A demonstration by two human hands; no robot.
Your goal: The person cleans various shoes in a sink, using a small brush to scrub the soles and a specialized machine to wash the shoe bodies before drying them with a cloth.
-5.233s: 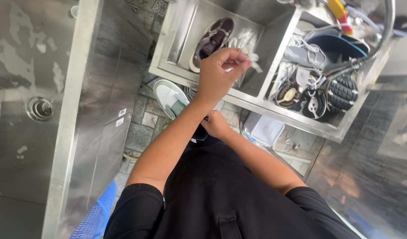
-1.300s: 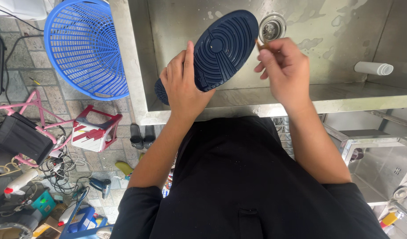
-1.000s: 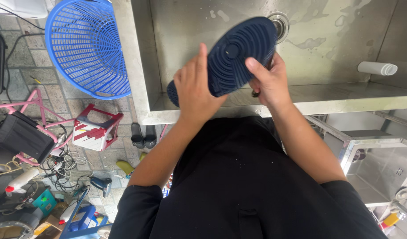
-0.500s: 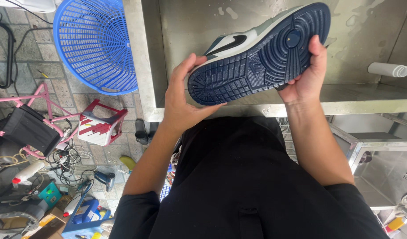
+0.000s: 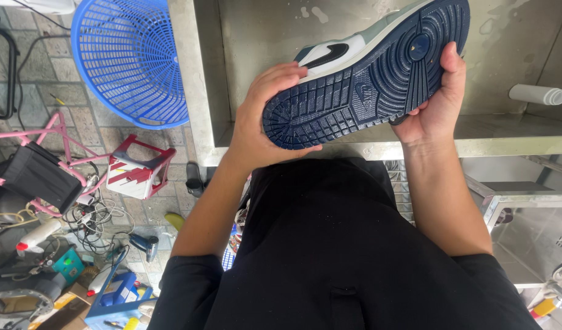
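Observation:
A sneaker (image 5: 373, 79) with a navy blue ribbed sole and a white, grey and black upper is held over the steel sink (image 5: 256, 36), sole turned up towards me. My left hand (image 5: 262, 116) grips its heel end. At the toe end my right hand (image 5: 437, 101) cups the sneaker from below, thumb along the edge of the sole. Both forearms reach out from my black shirt.
A white cylinder (image 5: 538, 95) lies in the sink at the right. On the tiled floor to the left are a blue plastic basket (image 5: 125, 55), a red and white stool (image 5: 140, 168), a pink frame (image 5: 55, 134), cables and bottles. Steel shelving (image 5: 519, 201) stands at lower right.
The sneaker has been turned from sole-flat over the drain to a sideways tilt that shows its upper. My right hand has shifted from beside the drain to the toe end.

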